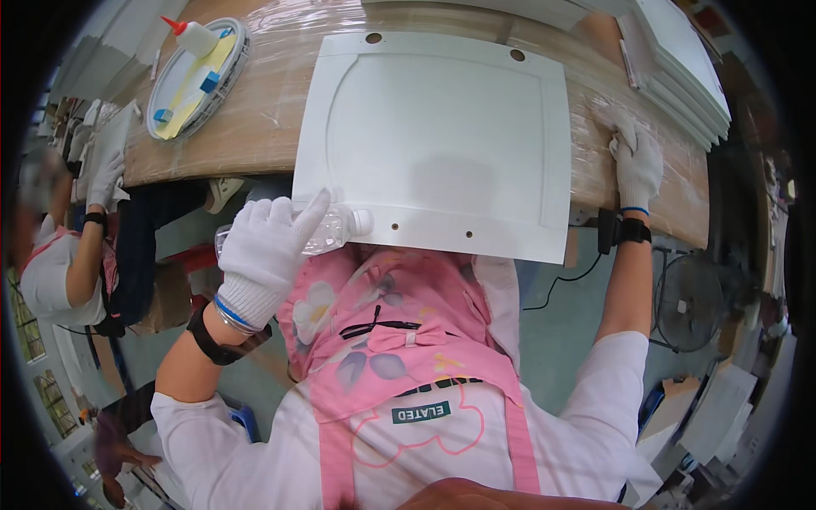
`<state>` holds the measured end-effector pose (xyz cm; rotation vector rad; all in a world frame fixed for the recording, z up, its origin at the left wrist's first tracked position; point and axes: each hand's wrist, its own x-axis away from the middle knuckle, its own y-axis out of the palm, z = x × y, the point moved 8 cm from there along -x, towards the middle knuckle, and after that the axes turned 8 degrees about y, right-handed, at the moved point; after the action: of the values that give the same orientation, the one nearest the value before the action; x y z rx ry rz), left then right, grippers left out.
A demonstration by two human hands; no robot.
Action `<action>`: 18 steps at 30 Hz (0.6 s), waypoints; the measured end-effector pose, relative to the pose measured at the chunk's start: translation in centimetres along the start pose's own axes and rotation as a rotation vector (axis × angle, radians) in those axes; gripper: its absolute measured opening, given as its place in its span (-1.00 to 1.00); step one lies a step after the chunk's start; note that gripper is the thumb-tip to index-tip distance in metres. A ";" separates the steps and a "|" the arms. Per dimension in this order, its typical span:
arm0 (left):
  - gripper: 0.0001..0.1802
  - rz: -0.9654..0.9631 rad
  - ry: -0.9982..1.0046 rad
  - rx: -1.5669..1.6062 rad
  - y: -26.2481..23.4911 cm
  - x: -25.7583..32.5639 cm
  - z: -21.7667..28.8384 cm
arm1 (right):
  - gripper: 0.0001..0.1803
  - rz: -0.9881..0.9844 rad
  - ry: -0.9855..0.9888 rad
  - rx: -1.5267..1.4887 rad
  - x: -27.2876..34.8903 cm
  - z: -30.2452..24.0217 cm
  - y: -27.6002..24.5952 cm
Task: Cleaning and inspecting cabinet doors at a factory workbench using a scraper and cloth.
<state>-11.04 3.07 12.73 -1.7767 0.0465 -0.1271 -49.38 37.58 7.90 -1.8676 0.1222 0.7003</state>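
A white cabinet-door-like panel with a raised border lies before me, its near edge overhanging the table by my apron. It has two larger round holes along the far edge and two small ones near the close edge. My left hand, in a white knit glove, is closed around a clear plastic bottle. The bottle lies sideways, its white cap pointing right across the panel's near left corner. To the right of the panel, my gloved right hand rests on the table with its fingers stretched forward, holding nothing.
Plastic film covers the brown table. At the far left, a round lid carries a red-tipped glue bottle and small blue pieces. White panels are stacked far right. Another person's gloved hand is at left; a fan stands right.
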 end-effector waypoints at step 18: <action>-0.30 0.125 0.082 0.293 -1.5 -5.5 2.8 | -0.60 -0.030 0.064 -0.054 -0.2 0.4 0.8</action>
<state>-16.27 6.64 13.29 -1.4716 0.1886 -0.1101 -50.04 37.60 7.29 -1.9402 0.1176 0.6292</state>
